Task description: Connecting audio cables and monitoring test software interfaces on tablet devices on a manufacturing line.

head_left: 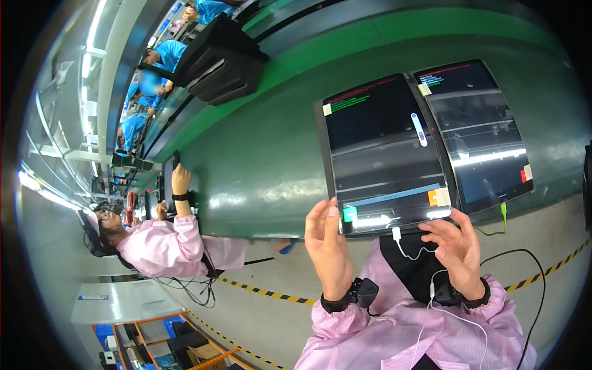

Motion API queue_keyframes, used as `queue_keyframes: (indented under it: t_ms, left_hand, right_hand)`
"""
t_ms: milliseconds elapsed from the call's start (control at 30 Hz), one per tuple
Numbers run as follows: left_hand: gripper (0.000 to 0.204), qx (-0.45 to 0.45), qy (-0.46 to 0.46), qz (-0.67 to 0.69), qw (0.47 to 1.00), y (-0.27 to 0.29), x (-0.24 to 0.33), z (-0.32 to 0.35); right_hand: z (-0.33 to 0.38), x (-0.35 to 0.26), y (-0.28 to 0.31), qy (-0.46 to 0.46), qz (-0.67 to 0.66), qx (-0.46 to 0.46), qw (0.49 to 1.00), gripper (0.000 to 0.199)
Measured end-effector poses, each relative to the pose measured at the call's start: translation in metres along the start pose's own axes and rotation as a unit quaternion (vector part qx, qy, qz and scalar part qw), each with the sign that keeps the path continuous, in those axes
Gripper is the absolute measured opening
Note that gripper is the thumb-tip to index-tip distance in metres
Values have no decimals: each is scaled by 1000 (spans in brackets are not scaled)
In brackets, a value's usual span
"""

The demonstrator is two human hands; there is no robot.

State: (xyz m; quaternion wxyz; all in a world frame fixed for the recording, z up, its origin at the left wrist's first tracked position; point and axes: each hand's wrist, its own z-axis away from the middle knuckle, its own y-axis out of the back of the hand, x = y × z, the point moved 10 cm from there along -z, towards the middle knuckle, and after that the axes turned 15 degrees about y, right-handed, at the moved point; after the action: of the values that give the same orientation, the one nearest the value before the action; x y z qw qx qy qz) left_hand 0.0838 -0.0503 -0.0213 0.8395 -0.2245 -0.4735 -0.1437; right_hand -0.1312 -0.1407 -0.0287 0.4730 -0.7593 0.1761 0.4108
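Observation:
A large tablet (388, 166) lies on the green bench in front of me, its dark screen lit with small coloured text at the top and a coloured bar at the bottom. My left hand (330, 253) is at its lower left corner, fingers stretched up along the edge and apparently touching it. Beside the lower right corner is my right hand (459, 253), palm turned up and fingers apart, holding nothing. A white cable plug (396, 234) sits at the tablet's bottom edge between my hands. To the right lies a second dark tablet (475, 135), with a green cable plug (504, 209) at its bottom edge.
A black bin-like box (225, 61) stands at the bench's far left. Along the bench to the left, a person in pink (166, 246) works; people in blue (166, 55) sit beyond. Yellow-black tape (265, 293) marks the floor, and an orange-framed shelf (148, 339) holds boxes.

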Motion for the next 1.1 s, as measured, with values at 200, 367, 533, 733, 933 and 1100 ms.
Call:
queue_keyframes:
  t_ms: [200,367,533,733,933,1100]
  left_hand:
    - [36,-18,-17,-26,999,-3,5,-5]
    - [40,-17,5,-47,999,-4,7,-10]
    - [48,-161,85,29,983,-31,14,-38]
    - [34,-254,127,15,959,-58,11,-53]
    - [28,-195,144,-43,969,-54,3,-73]
    - [41,-232,216,2,949,-64,-6,-66]
  right_hand:
    - [0,3,0,-12,-14,18,1000,62]
    - [-3,-1,-2,-6,-23,13,1000,62]
    - [-3,-3,1,-3,-37,34,999,67]
    - [-6,-6,2,2,-18,36,999,71]
    - [-5,-5,1,2,0,36,999,70]
    - [-7,-6,4,1,11,42,999,70]
